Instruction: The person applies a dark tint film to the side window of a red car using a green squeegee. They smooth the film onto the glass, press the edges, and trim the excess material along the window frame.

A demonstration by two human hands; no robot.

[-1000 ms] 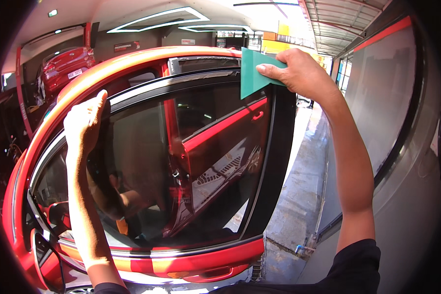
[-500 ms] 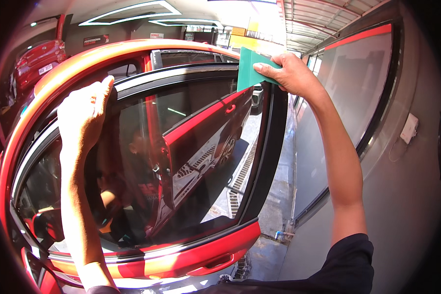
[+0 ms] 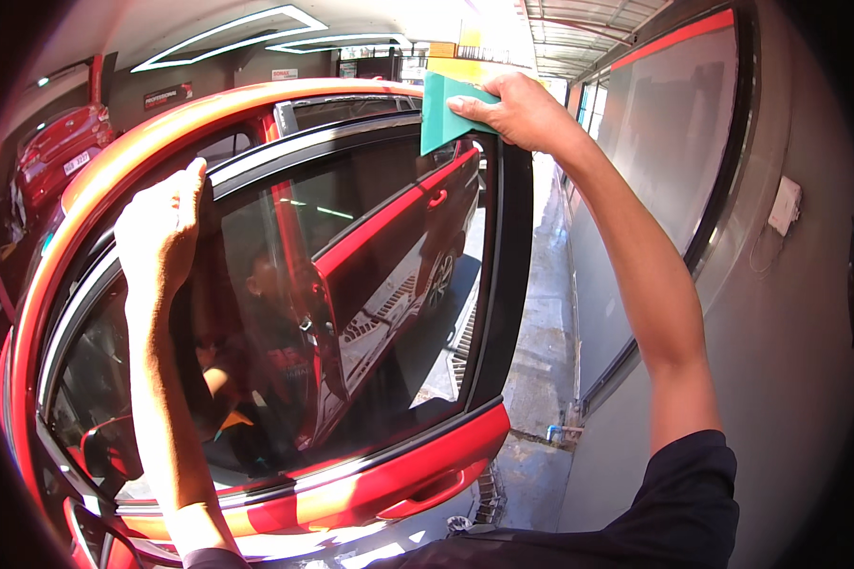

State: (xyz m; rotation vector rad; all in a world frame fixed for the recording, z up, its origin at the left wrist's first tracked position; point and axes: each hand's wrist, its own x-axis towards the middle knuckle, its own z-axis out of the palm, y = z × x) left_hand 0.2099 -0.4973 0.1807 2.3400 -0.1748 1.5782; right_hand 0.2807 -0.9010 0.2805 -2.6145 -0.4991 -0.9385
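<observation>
A teal plastic squeegee card (image 3: 436, 112) is pinched in my right hand (image 3: 517, 112), thumb flat on its near face. It stands upright at the upper rear corner of a red car door, overlapping the black window frame (image 3: 514, 247); whether its edge touches the glass I cannot tell. My left hand (image 3: 158, 223) is hooked over the top of the same frame farther left, fingertips hidden behind it. Between my arms lies the dark tinted window glass (image 3: 256, 379), which mirrors another red car door and a person. Below it runs the red door panel (image 3: 351, 488) with its handle.
The open door belongs to a red-orange car whose roof (image 3: 228, 95) arches behind it. A side mirror (image 3: 95, 531) shows at lower left. Another red car (image 3: 62, 156) stands far left. To the right are a grey wall (image 3: 712, 379), a framed panel (image 3: 664, 161) and a small white box (image 3: 785, 206).
My right hand and the squeegee card have shifted left and slightly up in view, partly because the whole view has moved. My left hand keeps its place on the frame.
</observation>
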